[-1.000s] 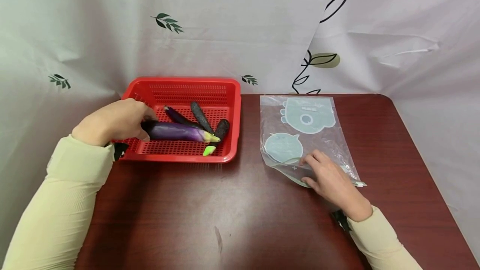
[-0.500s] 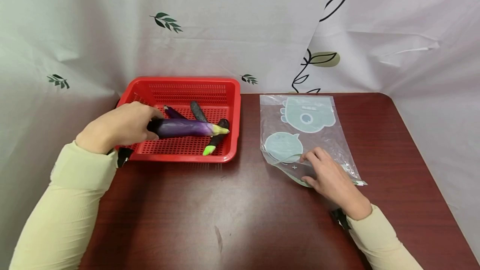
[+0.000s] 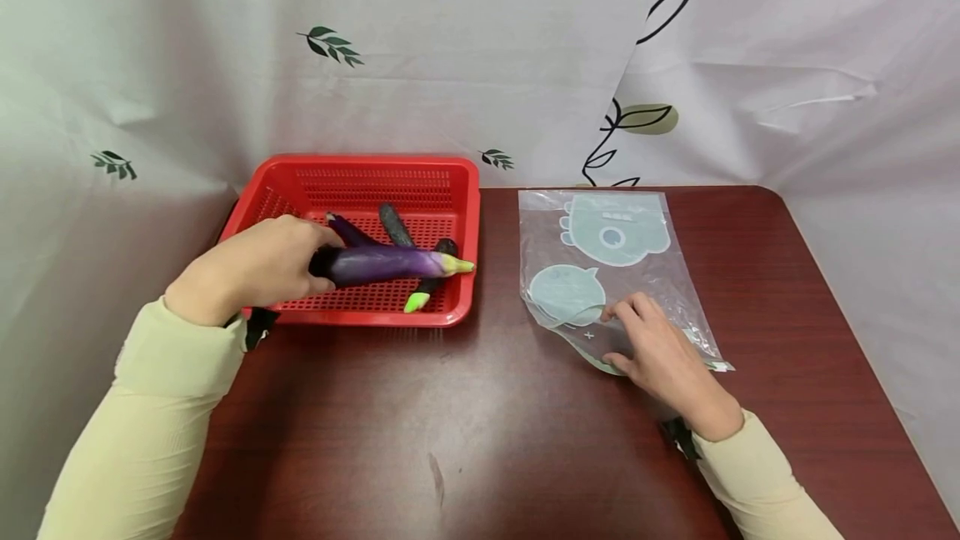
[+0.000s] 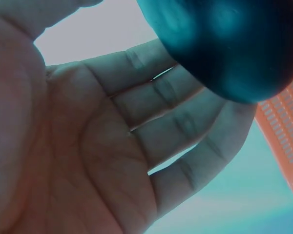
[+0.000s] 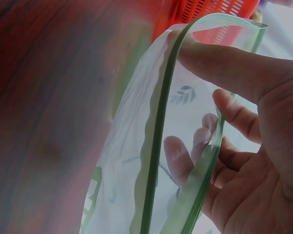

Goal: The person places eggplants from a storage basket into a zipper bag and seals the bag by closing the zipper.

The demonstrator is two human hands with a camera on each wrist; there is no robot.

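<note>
In the head view my left hand [image 3: 258, 261] grips a purple eggplant [image 3: 393, 263] by its dark, rounded end. The eggplant lies level over the red basket [image 3: 352, 319], its pale green stem pointing right. Seen from the left wrist, the fingers [image 4: 185, 122] bend around the eggplant's end [image 4: 234, 48]. My right hand [image 3: 660, 357] holds the mouth of a clear zip bag [image 3: 637, 298] spread apart. In the right wrist view the thumb [image 5: 219, 68] is at one green-edged rim, and the other rim runs among the fingers.
Inside the basket lie another eggplant [image 3: 348, 230] and two dark, long vegetables, one [image 3: 395, 225] at the back and one [image 3: 420, 294] with a bright green tip. The wooden table [image 3: 450, 440] meets a white curtain [image 3: 450, 90] at its back edge.
My left hand has carried the eggplant rightward across the basket, so its stem now reaches the right rim. The right hand and the bag have stayed about where they were.
</note>
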